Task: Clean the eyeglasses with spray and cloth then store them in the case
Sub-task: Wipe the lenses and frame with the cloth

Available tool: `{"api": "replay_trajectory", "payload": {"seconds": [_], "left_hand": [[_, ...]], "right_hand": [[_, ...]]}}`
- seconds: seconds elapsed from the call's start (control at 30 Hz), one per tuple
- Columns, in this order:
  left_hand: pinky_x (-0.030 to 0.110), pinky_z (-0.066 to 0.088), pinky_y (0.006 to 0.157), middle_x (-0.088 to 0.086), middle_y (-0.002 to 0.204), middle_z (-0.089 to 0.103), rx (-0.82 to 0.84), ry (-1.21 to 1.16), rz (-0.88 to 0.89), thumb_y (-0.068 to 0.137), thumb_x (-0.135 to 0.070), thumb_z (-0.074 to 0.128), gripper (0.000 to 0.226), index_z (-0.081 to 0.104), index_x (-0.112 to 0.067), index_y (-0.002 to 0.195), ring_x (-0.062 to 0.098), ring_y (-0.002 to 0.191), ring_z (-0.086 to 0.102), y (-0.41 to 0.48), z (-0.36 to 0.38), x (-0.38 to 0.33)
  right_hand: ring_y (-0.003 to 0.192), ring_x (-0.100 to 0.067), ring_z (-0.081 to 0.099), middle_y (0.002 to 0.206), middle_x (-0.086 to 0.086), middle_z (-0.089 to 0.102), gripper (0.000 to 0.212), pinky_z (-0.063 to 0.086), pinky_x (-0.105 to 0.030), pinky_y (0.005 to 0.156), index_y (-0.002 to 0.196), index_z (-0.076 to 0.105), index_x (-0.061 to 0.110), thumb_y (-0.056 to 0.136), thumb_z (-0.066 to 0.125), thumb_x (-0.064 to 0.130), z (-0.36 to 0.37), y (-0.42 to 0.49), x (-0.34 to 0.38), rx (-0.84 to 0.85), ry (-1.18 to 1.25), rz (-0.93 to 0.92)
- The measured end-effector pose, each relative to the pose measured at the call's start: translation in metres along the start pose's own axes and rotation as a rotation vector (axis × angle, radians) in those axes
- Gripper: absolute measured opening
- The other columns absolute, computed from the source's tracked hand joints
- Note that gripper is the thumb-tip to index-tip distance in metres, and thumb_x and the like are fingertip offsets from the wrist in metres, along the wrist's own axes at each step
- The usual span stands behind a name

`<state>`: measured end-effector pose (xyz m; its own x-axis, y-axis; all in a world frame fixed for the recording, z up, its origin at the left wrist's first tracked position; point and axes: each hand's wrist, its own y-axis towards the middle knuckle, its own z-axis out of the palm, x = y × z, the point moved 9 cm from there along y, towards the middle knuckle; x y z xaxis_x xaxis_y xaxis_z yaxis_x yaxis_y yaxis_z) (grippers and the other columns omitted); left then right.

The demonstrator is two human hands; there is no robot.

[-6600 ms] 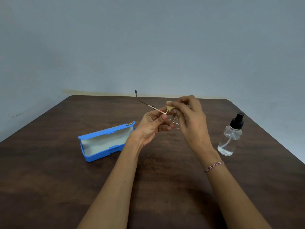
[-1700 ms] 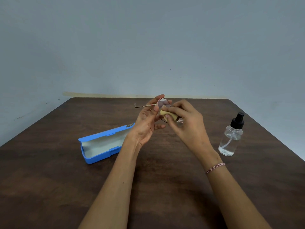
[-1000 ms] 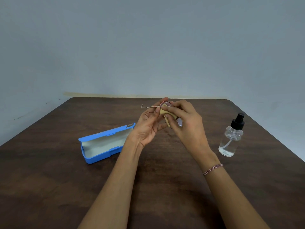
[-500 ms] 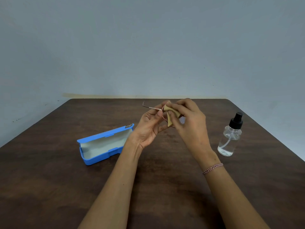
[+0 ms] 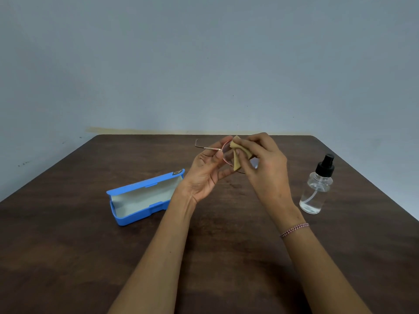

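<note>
Above the middle of the table, my left hand [image 5: 207, 172] grips the thin-framed eyeglasses [image 5: 225, 152] by the rim of one lens, one temple arm sticking out to the left. My right hand [image 5: 264, 162] pinches a small tan cloth [image 5: 237, 158] against that lens. The other lens is mostly hidden behind my right hand. The blue case [image 5: 142, 197] lies open on the table to the left, with a pale lining and nothing inside. A clear spray bottle [image 5: 317, 189] with a black pump stands upright to the right.
The dark brown wooden table [image 5: 68, 257] meets a plain grey wall at its far edge. Its right edge runs diagonally just past the spray bottle. A braided bracelet sits on my right wrist.
The glasses have turned in my left hand over the last seconds, the temple arm dropping from upward to level. The cloth has shifted across the lens. Case and bottle have stayed put.
</note>
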<state>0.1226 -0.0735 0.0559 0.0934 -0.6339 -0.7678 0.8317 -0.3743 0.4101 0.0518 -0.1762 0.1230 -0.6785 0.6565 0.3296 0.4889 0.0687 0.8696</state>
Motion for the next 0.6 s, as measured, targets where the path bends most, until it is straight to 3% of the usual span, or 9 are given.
{"api": "replay_trajectory", "payload": {"seconds": [0.17, 0.37, 0.6], "left_hand": [[0.027, 0.057, 0.072, 0.0, 0.11, 0.07, -0.036, -0.02, 0.058, 0.065, -0.033, 0.083, 0.045, 0.071, -0.022, 0.107, 0.015, 0.1, 0.067, 0.001, -0.006, -0.008], [0.029, 0.058, 0.072, 0.006, 0.112, 0.07, -0.079, -0.093, 0.09, 0.068, -0.029, 0.081, 0.039, 0.072, -0.018, 0.104, 0.02, 0.102, 0.067, -0.002, -0.016, -0.016], [0.018, 0.056, 0.067, 0.002, 0.099, 0.073, -0.082, -0.032, 0.025, 0.067, -0.031, 0.081, 0.028, 0.076, -0.017, 0.091, 0.009, 0.086, 0.07, 0.002, -0.008, -0.002]], "right_hand": [[0.097, -0.015, 0.053, 0.102, -0.005, 0.057, 0.028, 0.045, -0.017, 0.082, 0.111, 0.068, 0.01, 0.084, 0.066, 0.003, 0.009, -0.002, 0.007, 0.074, 0.046, -0.069], [0.091, -0.02, 0.056, 0.095, -0.005, 0.058, 0.026, 0.048, -0.022, 0.076, 0.103, 0.07, 0.008, 0.079, 0.069, -0.002, 0.011, -0.002, 0.007, 0.14, 0.021, -0.099], [0.097, -0.021, 0.056, 0.098, -0.007, 0.06, 0.026, 0.049, -0.026, 0.083, 0.104, 0.07, 0.007, 0.079, 0.069, -0.001, 0.009, 0.0, 0.012, 0.135, 0.002, -0.12]]}}
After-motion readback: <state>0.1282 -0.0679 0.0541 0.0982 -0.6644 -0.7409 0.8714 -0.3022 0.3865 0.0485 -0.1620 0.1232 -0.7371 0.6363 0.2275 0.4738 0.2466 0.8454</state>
